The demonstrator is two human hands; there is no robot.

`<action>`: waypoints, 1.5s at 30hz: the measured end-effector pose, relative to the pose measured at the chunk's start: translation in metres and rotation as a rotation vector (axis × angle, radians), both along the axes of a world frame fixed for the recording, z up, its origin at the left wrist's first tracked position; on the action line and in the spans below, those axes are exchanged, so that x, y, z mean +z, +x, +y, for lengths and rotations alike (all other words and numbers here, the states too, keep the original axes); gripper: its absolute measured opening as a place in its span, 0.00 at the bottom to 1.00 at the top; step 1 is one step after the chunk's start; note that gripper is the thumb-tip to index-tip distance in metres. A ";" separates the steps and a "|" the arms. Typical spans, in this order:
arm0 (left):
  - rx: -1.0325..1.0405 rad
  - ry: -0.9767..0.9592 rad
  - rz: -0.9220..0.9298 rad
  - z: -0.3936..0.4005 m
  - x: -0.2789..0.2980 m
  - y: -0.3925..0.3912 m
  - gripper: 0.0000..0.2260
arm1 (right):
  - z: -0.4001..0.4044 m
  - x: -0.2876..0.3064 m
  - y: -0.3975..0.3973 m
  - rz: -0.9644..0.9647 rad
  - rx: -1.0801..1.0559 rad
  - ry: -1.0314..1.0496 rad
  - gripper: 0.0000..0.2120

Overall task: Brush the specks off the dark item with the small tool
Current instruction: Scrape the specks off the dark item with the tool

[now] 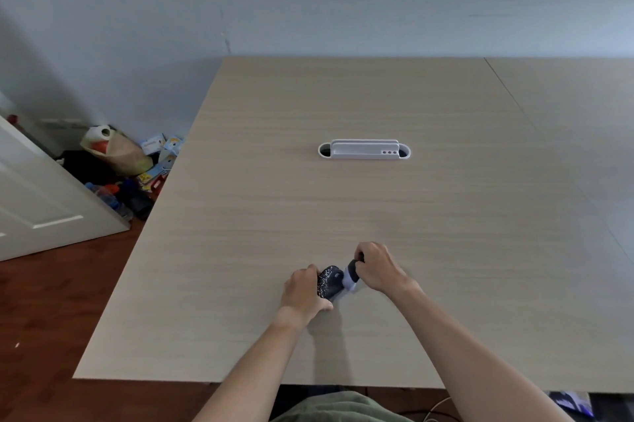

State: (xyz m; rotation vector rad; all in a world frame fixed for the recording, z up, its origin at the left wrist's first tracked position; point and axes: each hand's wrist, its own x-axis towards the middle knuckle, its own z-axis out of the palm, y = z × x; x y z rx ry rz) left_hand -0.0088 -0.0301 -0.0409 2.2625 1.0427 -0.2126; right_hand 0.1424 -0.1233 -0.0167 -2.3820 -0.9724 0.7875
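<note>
A dark rounded item (330, 281), dotted with white specks on its left and top, rests on the wooden table (360, 209) near the front edge. My left hand (302, 294) grips it from the left side. My right hand (377, 267) holds a small brush (352, 275) with a dark handle and pale bristles. The bristles touch the item's right side. Pale blur below the bristles hides the item's lower right edge.
A white slotted cable port (364, 149) is set into the table's middle, well beyond my hands. Left of the table, bags and boxes (130, 164) lie on the red-brown floor by a white door (37, 202). A seam (514, 102) runs across the table's right part.
</note>
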 end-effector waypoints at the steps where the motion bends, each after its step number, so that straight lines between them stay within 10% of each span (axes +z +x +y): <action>1: -0.001 0.003 -0.001 0.000 0.000 0.000 0.28 | 0.000 0.000 0.001 0.001 -0.024 0.020 0.09; 45: -0.164 -0.003 0.009 0.018 -0.006 0.000 0.28 | -0.008 -0.001 0.001 0.017 -0.073 0.056 0.10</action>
